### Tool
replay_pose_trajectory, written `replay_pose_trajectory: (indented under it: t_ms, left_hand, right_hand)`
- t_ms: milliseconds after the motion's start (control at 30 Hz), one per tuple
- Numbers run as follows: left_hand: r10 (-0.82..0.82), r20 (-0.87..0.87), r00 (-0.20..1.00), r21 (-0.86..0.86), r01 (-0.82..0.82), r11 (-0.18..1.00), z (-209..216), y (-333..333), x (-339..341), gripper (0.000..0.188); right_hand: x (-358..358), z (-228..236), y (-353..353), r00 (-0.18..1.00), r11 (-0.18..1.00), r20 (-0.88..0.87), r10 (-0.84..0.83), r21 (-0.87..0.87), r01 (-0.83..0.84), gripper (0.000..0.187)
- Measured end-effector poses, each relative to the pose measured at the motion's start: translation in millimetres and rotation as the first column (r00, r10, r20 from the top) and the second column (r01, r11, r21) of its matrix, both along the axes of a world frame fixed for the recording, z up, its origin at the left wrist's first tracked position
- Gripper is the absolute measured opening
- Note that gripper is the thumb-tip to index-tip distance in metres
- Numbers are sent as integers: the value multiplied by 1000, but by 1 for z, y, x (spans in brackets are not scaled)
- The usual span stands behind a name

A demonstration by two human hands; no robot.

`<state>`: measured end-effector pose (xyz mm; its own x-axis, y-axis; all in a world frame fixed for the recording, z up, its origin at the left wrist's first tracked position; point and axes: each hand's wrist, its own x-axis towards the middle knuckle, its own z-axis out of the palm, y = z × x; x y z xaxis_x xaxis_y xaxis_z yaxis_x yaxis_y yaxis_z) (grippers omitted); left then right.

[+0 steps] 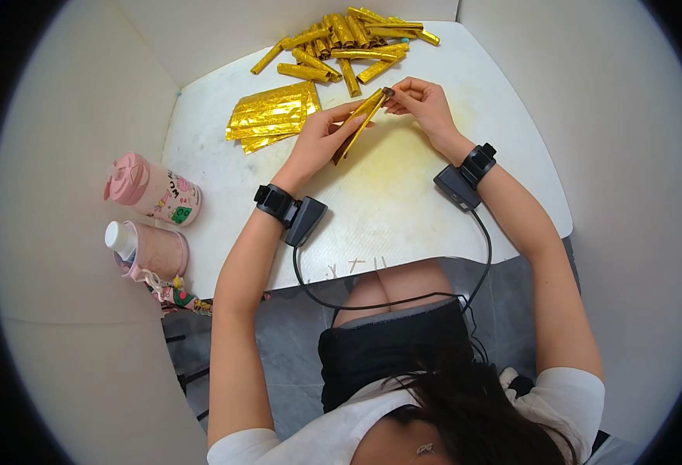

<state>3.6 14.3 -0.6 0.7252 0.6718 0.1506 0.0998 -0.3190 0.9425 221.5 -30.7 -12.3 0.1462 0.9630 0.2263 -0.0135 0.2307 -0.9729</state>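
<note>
Head view, centre-top of the frame: slim gold-foil roll with a dark end (360, 124) held slantwise above the white tabletop (403, 209). Left hand (318, 139) wrapped along the lower half, fingers clasped on the foil — likely steadying it. Right hand (422, 101) pinching the dark upper tip between thumb and fingertips, probably to tuck or twist the wrap shut. Black wrist-strapped devices on both forearms, joined by a thin black cable looping down toward the lap.

Just left of the hands, a flat stack of gold foil sheets (273, 115), within easy reach. Above, at the top edge, a loose pile of finished gold-foil rolls (349, 43), set back out of the working spot.

Off the tabletop's left edge, two pink drink bottles (151, 221) lying against the pale side panel. Bare, yellow-tinted tabletop below the hands down to the near edge — open room there; pale walls closing in on left, right and behind.
</note>
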Motion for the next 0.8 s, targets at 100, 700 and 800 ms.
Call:
replay_pose_trajectory:
  t_ms: [100,700,800]
  left_hand:
    - [37,-91,995,122,-26,992,5,-5,4,37]
    - [306,143,941,-48,-303,952,2,-8,13,27]
    - [326,219,920,-43,-325,945,-2,-5,12,24]
  right_hand:
    - [0,1,-2,995,998,82,-63,19,62,12]
    - [-15,11,-5,918,938,245,-311,232,256,11]
    - [-15,9,-4,953,954,177,-246,216,206,11]
